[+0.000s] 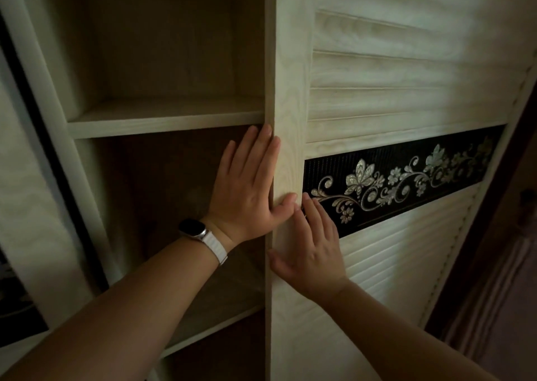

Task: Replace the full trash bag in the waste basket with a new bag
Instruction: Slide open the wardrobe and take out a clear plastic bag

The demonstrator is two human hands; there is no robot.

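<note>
No waste basket or trash bag is in view. I face a pale wooden wardrobe with a sliding louvred door. My left hand, with a white-strapped watch on the wrist, lies flat against the door's left edge, thumb on its front stile. My right hand presses flat on the door's face just below, fingers spread, touching the black floral band. Neither hand holds anything.
The open left part of the wardrobe shows bare shelves, dark inside. Another sliding panel stands at the far left. A dark wooden door frame runs along the right.
</note>
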